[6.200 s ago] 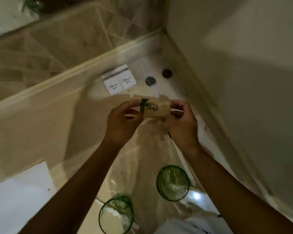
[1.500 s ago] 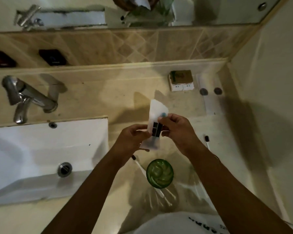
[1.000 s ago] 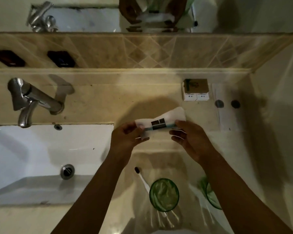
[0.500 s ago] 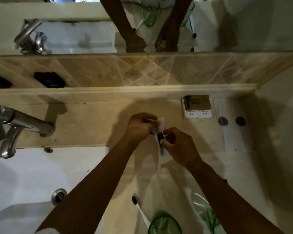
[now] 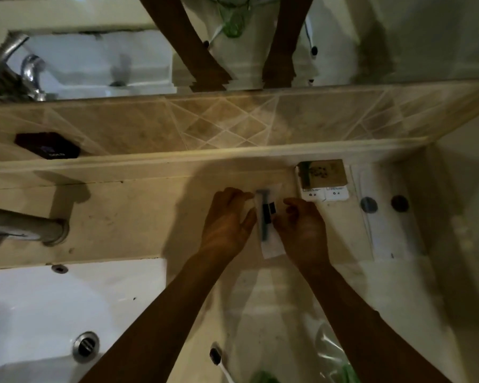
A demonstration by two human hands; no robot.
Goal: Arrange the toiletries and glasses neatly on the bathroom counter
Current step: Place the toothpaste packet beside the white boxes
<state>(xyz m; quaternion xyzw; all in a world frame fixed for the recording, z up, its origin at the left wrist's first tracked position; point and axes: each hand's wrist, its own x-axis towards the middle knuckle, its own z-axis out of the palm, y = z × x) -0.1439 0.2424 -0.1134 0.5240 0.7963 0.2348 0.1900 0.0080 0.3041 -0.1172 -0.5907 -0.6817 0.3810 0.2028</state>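
Though sealed, razor (image 5: 265,217) inside packet (image 5: 271,248)

Dim, warm light; the arms throw soft shadows over the table (image 5: 127,217) toward 10 o'clock. Wide-angle bending curves the edges, and the mirror (image 5: 371,37) at 12 o'clock shows jagged smear.

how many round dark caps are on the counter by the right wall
2: one bluish-grey cap on the clear packet right of the small boxes, and a darker cap just right of it. None seem hidden.
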